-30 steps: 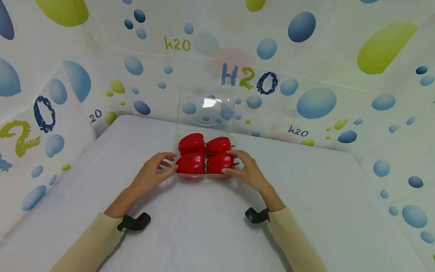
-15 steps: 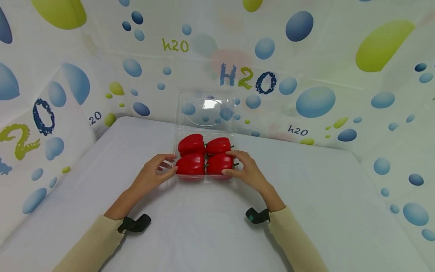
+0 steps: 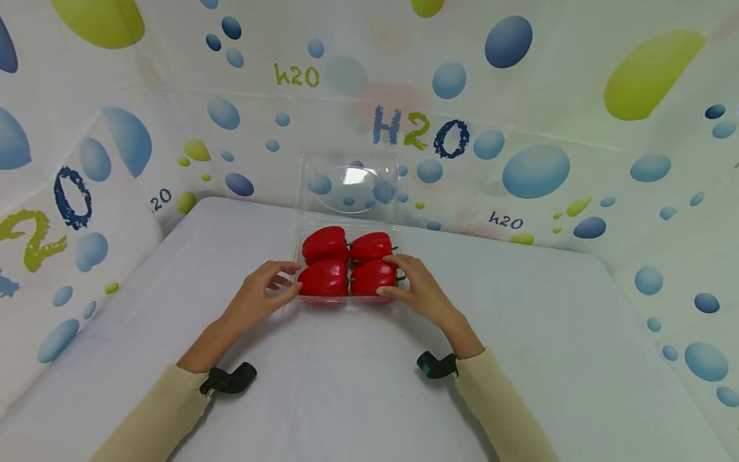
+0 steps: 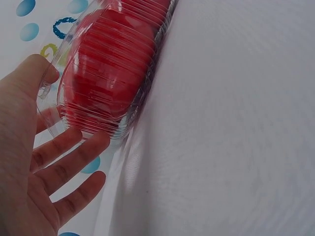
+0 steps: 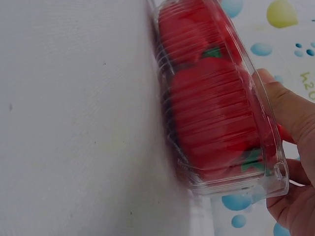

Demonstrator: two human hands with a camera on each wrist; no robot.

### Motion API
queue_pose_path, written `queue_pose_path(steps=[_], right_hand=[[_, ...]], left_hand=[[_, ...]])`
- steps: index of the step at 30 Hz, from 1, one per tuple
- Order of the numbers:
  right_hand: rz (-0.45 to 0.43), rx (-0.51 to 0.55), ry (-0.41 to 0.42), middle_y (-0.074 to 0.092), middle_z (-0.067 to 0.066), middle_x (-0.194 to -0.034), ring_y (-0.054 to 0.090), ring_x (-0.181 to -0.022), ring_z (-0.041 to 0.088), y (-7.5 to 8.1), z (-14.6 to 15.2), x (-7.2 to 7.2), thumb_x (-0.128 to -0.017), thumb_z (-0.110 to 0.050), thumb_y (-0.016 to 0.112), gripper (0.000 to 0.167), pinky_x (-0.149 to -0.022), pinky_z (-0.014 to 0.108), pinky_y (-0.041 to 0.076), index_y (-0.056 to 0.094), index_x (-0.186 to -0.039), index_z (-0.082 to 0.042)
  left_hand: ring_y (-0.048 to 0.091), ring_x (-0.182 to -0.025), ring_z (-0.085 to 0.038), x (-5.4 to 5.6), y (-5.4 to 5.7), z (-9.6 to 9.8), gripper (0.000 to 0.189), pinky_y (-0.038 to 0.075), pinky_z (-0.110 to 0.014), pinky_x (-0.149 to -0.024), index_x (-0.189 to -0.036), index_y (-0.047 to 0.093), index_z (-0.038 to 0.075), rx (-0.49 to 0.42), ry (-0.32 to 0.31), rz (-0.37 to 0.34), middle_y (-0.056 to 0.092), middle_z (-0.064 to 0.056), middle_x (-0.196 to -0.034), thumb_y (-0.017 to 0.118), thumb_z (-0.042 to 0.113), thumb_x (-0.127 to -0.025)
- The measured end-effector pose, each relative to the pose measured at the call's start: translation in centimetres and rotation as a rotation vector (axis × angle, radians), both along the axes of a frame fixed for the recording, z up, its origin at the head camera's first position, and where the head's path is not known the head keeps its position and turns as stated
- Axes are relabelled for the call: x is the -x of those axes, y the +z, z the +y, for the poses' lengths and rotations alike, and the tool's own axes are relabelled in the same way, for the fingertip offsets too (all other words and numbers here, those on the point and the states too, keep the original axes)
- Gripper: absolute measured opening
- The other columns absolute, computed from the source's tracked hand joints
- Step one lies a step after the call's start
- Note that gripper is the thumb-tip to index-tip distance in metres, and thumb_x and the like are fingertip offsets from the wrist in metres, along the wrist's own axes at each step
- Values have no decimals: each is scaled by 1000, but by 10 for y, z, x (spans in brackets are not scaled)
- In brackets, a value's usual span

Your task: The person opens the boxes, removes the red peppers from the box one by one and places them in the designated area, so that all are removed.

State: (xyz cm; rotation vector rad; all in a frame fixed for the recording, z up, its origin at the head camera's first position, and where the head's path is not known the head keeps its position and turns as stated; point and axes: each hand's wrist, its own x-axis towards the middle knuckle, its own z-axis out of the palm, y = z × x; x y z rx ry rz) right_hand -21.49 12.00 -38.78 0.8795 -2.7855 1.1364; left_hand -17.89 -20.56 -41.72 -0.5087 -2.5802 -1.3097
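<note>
A clear plastic clamshell container [image 3: 349,299] stands on the white cloth, its transparent lid [image 3: 346,186] raised at the back. Inside lie red bell peppers in two rows; the front right pepper [image 3: 369,277] and front left pepper [image 3: 323,279] have green stems pointing right. My left hand [image 3: 265,285] grips the container's left end, thumb over the rim and spread fingers against the outer wall in the left wrist view. My right hand [image 3: 418,287] reaches over the right rim, thumb and index finger on the front right pepper; its other fingers are partly hidden behind the rim.
A white cloth [image 3: 346,385] covers the table. Behind and at both sides rise white sheets with blue and green drops [image 3: 535,172] and H2O lettering. The upright lid stands close in front of the back sheet [image 3: 248,154]. Black wrist cameras [image 3: 231,378] sit at both cuffs.
Both hands and the peppers stay in place. Only the head view shifts very slightly.
</note>
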Motion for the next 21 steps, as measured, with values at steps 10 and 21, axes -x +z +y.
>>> queue_pose_path(steps=[10, 21], right_hand=[[22, -1, -16, 50, 17, -139, 49, -122, 32, 1, -2, 1, -86, -24, 75, 64, -93, 47, 51, 46, -139, -4], [27, 81, -38, 52, 17, -136, 50, -119, 31, -3, -4, 2, -84, -21, 78, 66, -92, 46, 50, 46, -139, -2]], left_hand=[[65, -93, -26, -1, 1, -1, 38, 54, -26, -78, -126, 58, 4, -4, -2, -6, 61, -15, -119, 68, 14, -90], [64, -91, -27, -2, 2, 0, 38, 53, -21, -76, -125, 58, 2, -8, -11, -3, 60, -16, -118, 67, 13, -90]])
